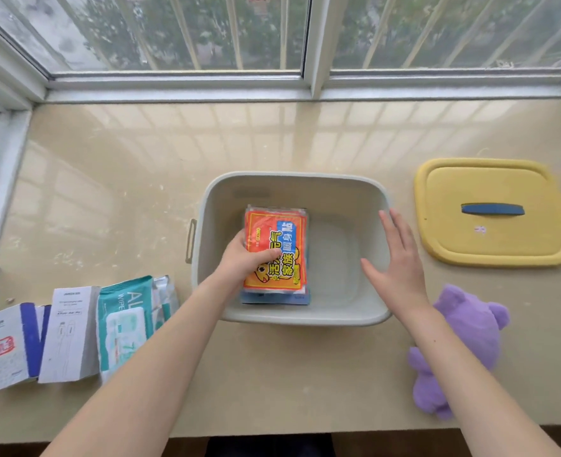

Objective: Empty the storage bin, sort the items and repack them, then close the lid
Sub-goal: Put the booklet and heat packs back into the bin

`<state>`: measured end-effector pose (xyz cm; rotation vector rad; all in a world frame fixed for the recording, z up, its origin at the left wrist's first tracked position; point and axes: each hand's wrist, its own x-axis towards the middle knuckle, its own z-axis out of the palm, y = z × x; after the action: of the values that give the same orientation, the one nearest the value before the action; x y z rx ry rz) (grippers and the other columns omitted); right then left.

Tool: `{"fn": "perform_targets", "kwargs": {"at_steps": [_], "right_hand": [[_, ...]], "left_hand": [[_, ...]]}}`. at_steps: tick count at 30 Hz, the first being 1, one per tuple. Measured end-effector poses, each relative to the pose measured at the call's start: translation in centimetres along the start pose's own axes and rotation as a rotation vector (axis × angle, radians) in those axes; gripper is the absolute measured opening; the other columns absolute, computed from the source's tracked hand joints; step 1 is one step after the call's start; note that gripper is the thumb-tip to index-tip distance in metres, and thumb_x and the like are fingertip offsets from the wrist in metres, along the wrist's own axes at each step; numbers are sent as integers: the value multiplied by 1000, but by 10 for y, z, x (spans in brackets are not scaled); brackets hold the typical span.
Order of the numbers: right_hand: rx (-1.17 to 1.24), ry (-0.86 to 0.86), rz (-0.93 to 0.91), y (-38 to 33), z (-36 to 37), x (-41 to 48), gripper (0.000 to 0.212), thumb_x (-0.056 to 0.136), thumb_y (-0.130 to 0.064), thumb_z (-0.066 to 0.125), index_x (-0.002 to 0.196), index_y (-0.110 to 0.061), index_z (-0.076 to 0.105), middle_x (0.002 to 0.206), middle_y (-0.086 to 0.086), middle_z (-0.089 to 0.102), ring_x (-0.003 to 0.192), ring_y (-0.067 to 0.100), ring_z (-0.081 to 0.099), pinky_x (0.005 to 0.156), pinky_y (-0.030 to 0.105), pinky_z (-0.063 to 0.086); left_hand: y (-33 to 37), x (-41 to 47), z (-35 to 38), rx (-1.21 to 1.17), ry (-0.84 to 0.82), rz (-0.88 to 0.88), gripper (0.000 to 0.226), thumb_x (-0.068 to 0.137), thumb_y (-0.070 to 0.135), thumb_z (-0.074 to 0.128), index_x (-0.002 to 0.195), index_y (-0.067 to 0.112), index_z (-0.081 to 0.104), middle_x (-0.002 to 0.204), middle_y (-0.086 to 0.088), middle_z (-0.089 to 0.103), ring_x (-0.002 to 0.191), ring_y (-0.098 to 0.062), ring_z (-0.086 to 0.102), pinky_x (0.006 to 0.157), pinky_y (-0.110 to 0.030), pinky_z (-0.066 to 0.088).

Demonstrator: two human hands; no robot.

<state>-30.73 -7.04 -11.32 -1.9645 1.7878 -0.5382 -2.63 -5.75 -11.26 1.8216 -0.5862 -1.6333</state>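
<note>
A pale grey storage bin point(305, 181) stands open in the middle of the sill. Inside, on its left half, lies a stack of orange heat-patch packets point(277, 225) on top of a blue packet point(300, 296). My left hand point(244, 258) is in the bin, fingers closed on the stack's left edge. Flat and open, my right hand point(396, 258) hovers over the bin's right rim and holds nothing. The yellow lid point(490, 232), with its blue handle, lies flat to the right of the bin.
Left of the bin stand two white boxes point(7, 347) point(69, 334), a teal wipes pack point(125, 321) and a silver pouch point(165, 291). A purple plush toy point(463, 338) lies at the front right, partly under my right forearm. Window frames bound the back and left.
</note>
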Motion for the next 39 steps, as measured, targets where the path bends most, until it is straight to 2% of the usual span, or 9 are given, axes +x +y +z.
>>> {"fn": "perform_targets", "kwargs": {"at_steps": [4, 9, 12, 18, 23, 28, 32, 34, 39], "right_hand": [[-8, 28, 5, 0, 2, 0, 91, 71, -3, 78, 149, -19, 34, 158, 2, 26, 145, 17, 24, 114, 10, 10], [-10, 43, 20, -1, 3, 0, 90, 71, -1, 77, 148, -21, 36, 156, 2, 26, 144, 17, 26, 115, 26, 23], [5, 46, 35, -1, 3, 0, 90, 70, 0, 75, 148, -24, 37, 155, 0, 25, 143, 17, 27, 113, 34, 32], [-3, 31, 41, -1, 3, 1, 92, 72, 1, 73, 149, -28, 33, 155, -2, 25, 143, 14, 26, 109, 23, 26], [-18, 20, 23, -2, 3, 3, 93, 71, 3, 72, 150, -27, 32, 154, 0, 26, 141, 18, 30, 108, 24, 27], [-21, 26, 17, -2, 4, 3, 93, 71, 3, 71, 150, -26, 32, 154, 1, 26, 142, 19, 30, 109, 25, 27], [-19, 30, 15, -2, 3, 3, 93, 71, 4, 71, 150, -26, 32, 154, 1, 26, 142, 18, 29, 110, 27, 28], [-16, 29, 18, -2, 3, 3, 92, 71, 4, 70, 150, -26, 32, 154, 2, 27, 142, 18, 29, 110, 25, 27], [-23, 29, 15, -2, 4, 3, 91, 71, 4, 70, 150, -25, 33, 154, 1, 27, 142, 19, 29, 111, 24, 25]], "left_hand": [[-11, 21, 0, 33, 39, -45, 55, 69, 7, 86, 114, 15, 56, 104, -6, 71, 86, -17, 69, 68, -29, 56], [-19, 39, 4, 13, 87, -117, 62, 66, 9, 88, 120, 11, 57, 112, -9, 69, 99, -25, 68, 88, -43, 55], [-23, 46, 8, 41, 105, -107, 61, 68, 10, 87, 120, 10, 56, 111, -7, 68, 100, -25, 66, 91, -43, 53], [-23, 44, 8, 16, 159, -103, 40, 77, 9, 80, 109, 10, 56, 98, -5, 66, 84, -22, 65, 62, -27, 51], [-27, 47, 5, -18, 201, -104, 32, 82, 4, 73, 103, 15, 52, 102, -4, 65, 88, -23, 65, 78, -38, 55], [-30, 55, 6, 9, 237, -4, 29, 84, 9, 73, 101, 20, 52, 100, -1, 68, 91, -23, 68, 83, -43, 57], [-31, 53, 7, 102, 286, 72, 26, 83, 12, 74, 98, 23, 56, 89, 8, 63, 88, -16, 64, 74, -30, 52], [-30, 51, 7, 161, 300, 103, 29, 82, 13, 75, 104, 20, 59, 89, 8, 62, 89, -17, 63, 71, -27, 49], [-33, 54, 5, 245, 335, 146, 60, 78, 11, 78, 132, 15, 52, 105, 2, 61, 95, -16, 59, 76, -27, 49]]}}
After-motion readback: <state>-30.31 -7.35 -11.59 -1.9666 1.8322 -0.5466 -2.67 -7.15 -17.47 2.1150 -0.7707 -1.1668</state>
